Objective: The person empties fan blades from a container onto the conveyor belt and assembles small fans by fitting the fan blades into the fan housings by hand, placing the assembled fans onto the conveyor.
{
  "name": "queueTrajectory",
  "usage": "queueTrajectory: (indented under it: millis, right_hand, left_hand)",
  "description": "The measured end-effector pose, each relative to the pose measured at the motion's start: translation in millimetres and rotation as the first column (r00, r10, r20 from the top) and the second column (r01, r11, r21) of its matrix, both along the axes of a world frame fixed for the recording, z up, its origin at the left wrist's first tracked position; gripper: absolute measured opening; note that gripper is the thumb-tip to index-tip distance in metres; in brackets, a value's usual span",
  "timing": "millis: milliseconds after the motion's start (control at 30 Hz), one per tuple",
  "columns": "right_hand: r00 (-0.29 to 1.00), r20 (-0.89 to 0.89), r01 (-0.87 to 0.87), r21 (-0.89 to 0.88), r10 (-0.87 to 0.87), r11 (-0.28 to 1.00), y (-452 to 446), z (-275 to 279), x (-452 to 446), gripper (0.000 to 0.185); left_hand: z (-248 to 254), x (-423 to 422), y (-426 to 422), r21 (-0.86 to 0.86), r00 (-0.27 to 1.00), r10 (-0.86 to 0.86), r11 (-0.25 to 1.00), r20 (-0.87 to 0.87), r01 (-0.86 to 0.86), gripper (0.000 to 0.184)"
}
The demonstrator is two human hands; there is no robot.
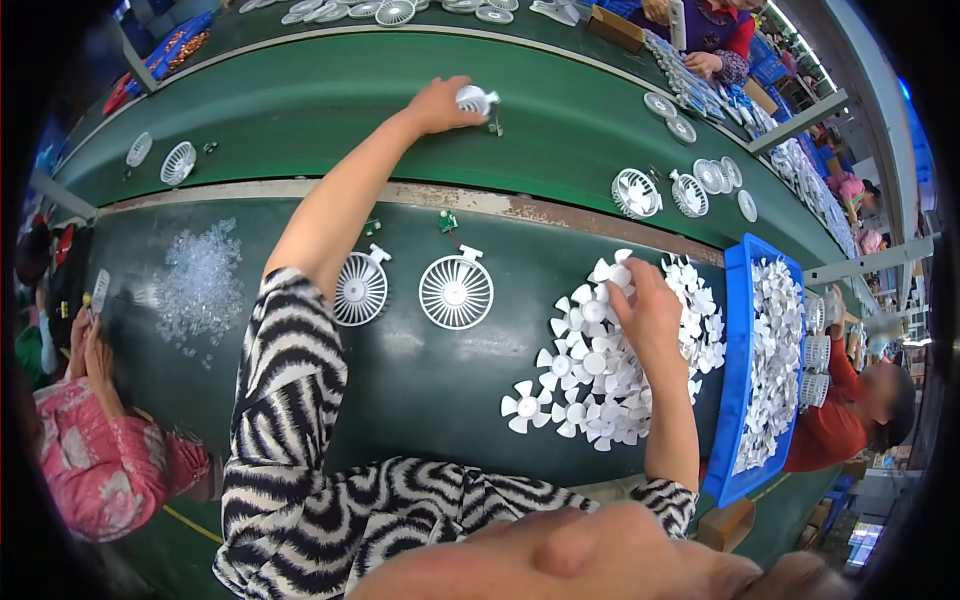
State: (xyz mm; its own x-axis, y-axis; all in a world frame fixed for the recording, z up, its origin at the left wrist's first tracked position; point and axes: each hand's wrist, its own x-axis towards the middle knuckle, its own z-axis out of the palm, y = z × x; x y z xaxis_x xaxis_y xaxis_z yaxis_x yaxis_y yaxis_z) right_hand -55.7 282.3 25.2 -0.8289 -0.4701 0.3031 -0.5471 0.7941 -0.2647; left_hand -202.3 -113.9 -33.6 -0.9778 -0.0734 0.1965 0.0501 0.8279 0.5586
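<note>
My left hand (440, 106) is over the green conveyor belt, its fingers closed round a white fan housing (474, 99) with a small green part hanging beside it. At the right, my right hand (651, 303) reaches onto the heap of white fan blades (598, 377), its fingertips bent round one blade (611, 270) at the heap's upper edge. Between my arms, a round white fan grille (456, 291) lies on the dark table, with a green circuit board (447, 221) above it. Another grille (360, 289) lies next to my left forearm.
A blue tray (735, 385) of fan blades stands right of the heap. Small clear pieces (200, 285) lie at the left. The belt (560, 130) carries housings (636, 193) and covers. Co-workers sit at the left, right and top right.
</note>
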Motion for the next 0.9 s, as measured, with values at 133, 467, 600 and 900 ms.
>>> queueTrajectory:
  millis: [133,467,600,900]
  right_hand:
    - [1.000,-0.003,0.003,-0.037,-0.003,0.999,-2.5,17.6,11.7,0.030]
    - [0.954,0.234,-0.053,-0.486,0.188,0.872,-10.3,26.4,71.5,0.031]
    - [0.787,0.453,-0.026,-0.654,0.419,0.756,-35.2,23.3,119.3,0.032]
    - [0.947,-0.039,-0.319,-0.253,0.320,0.913,-81.2,-8.3,156.1,0.032]
  left_hand:
    - [39.1,70.8,23.4,0.989,0.947,-0.319,0.147,0.036,0.012,0.041]
    - [58.1,280.0,96.4,0.949,0.964,-0.264,-0.300,0.016,-0.099,0.037]
    - [43.8,327.3,131.0,0.965,0.968,-0.227,-0.212,0.108,-0.157,0.032]
    - [9.6,346.7,136.6,0.983,0.975,-0.224,-0.177,0.003,-0.043,0.037]
